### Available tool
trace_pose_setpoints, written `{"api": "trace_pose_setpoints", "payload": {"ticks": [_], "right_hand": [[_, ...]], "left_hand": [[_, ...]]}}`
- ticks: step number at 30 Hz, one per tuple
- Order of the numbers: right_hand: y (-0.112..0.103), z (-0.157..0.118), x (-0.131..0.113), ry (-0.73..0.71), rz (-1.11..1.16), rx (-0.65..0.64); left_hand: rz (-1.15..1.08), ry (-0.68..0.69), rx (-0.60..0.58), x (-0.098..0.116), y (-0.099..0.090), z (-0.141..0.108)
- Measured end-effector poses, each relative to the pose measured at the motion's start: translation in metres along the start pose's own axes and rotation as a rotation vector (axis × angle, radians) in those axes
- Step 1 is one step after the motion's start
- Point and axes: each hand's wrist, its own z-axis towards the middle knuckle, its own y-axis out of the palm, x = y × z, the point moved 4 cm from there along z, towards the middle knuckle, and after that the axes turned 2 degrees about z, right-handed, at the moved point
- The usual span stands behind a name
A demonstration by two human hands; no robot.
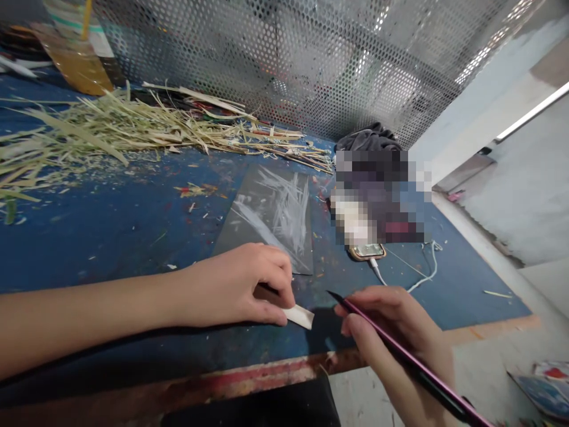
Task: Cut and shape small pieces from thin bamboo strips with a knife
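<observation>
My left hand is closed on a short, pale, flat strip, apparently of wood or bamboo, near the front edge of the table. One end of the strip pokes out to the right past my fingertips. To the right, my right hand grips a slim pink and black craft knife between thumb and fingers. Its dark pointed blade is aimed up and left, a small gap away from the strip. Behind my left hand lies a dark grey sheet of sandpaper marked with whitish scuffs.
A heap of pale green and straw-coloured shavings spreads along the back left of the blue table. Beyond it stands a perforated metal panel. A phone with a white cable lies at right. A plastic cup stands back left.
</observation>
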Motion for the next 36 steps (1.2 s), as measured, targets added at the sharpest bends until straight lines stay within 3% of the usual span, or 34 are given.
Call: {"api": "trace_pose_setpoints", "payload": {"ticks": [7, 10, 15, 19, 28, 36], "right_hand": [[0.013, 0.012, -0.004, -0.117, -0.051, -0.061], [0.014, 0.008, 0.0, -0.142, -0.082, -0.103], [0.019, -0.001, 0.002, -0.308, -0.075, -0.158], [0.026, -0.004, 0.003, -0.325, -0.11, -0.224], [0.032, -0.005, 0.0, -0.436, -0.235, -0.19], [0.039, -0.019, 0.012, -0.417, -0.221, -0.167]], "left_hand": [[-0.031, 0.021, 0.016, -0.002, -0.001, 0.001], [-0.016, 0.047, 0.033, -0.003, 0.001, 0.001], [-0.003, 0.074, 0.064, -0.004, 0.004, 0.001], [0.005, 0.058, 0.073, -0.002, 0.004, 0.002], [0.015, 0.03, 0.095, 0.0, 0.004, 0.0], [0.015, 0.026, 0.083, 0.0, 0.003, 0.002]]}}
